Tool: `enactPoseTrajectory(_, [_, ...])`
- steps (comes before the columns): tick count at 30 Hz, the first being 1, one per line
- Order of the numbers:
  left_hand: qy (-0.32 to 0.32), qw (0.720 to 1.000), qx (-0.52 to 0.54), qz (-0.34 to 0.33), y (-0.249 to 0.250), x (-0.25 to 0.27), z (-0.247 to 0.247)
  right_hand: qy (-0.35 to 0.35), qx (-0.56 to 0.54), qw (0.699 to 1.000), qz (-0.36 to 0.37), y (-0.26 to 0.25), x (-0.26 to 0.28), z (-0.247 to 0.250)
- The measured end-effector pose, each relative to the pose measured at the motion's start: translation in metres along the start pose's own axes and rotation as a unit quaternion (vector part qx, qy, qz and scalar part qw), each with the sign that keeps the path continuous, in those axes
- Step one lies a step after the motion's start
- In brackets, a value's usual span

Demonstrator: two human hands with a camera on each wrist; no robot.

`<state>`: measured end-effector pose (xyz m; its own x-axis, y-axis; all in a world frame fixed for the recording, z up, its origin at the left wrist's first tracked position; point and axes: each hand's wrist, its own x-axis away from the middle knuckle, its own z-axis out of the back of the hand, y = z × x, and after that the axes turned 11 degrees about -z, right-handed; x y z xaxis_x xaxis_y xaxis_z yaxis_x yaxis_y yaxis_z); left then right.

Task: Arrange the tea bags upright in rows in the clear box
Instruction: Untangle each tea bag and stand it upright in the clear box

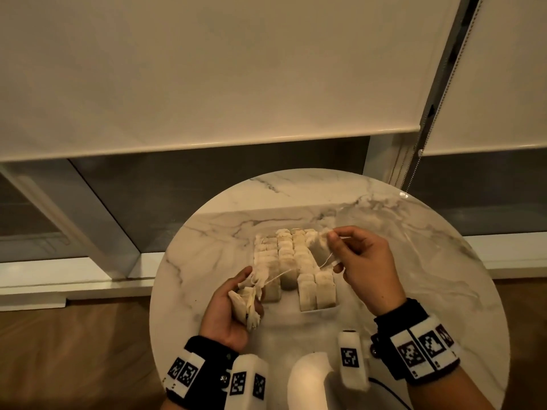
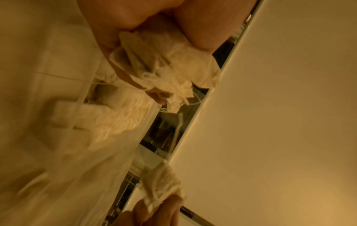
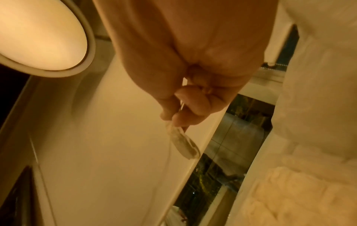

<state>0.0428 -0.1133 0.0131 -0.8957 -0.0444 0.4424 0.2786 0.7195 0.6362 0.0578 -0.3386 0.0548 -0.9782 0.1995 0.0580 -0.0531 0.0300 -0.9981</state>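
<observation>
Thin white string ties the lifted tea bag to the bunch, and that is the hazard.

The right hand point(image 1: 364, 261) pinches one tea bag point(image 1: 321, 250) above the clear box point(image 1: 318, 310) on the marble table point(image 1: 414, 232); the left hand point(image 1: 229, 309) curls round a crumpled bunch of bags point(image 1: 247, 303). The string point(image 1: 281, 275) between them looks taut: pulling further may tear paper, drag bags from the bunch, or topple the upright rows point(image 1: 291, 261) beneath.

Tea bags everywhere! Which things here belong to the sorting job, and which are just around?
Job:
left hand gripping a bunch of tea bags
right hand pinching single tea bag
clear box with rows of tea bags

Just around:
marble table
roller blind
</observation>
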Motion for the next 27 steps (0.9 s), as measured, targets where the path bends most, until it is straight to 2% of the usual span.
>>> enactPoseTrajectory(2, [0.027,0.999,0.018,-0.006,0.006,-0.008,0.014,-0.016,0.041,0.999,-0.003,0.007,-0.005,-0.005])
enactPoseTrajectory(5, [0.051,0.998,0.042,-0.009,0.014,-0.013,0.029,-0.076,0.119,0.989,-0.031,0.017,-0.014,-0.018])
enactPoseTrajectory(7, [0.042,0.997,0.060,-0.001,0.017,-0.013,0.031,-0.106,0.164,0.980,-0.045,0.023,-0.018,-0.028])
enactPoseTrajectory(12, [0.028,0.996,0.080,0.012,0.021,-0.016,0.039,-0.129,0.311,0.941,-0.022,0.043,-0.030,-0.056])
enactPoseTrajectory(14, [0.026,0.996,0.086,0.012,0.022,-0.016,0.042,-0.163,0.386,0.908,-0.027,0.046,-0.036,-0.065])
enactPoseTrajectory(17, [0.027,0.995,0.092,0.016,0.024,-0.018,0.047,-0.254,0.502,0.826,-0.041,0.039,-0.044,-0.081])
enactPoseTrajectory(19, [0.023,0.995,0.094,0.018,0.025,-0.019,0.050,-0.295,0.541,0.785,-0.063,0.034,-0.051,-0.092])
enactPoseTrajectory(23, [0.019,0.997,0.073,0.013,0.027,-0.020,0.050,-0.317,0.604,0.726,-0.093,0.032,-0.067,-0.108])
enactPoseTrajectory(27, [0.033,0.996,0.075,0.018,0.025,-0.023,0.055,-0.315,0.629,0.704,-0.093,0.026,-0.079,-0.119])
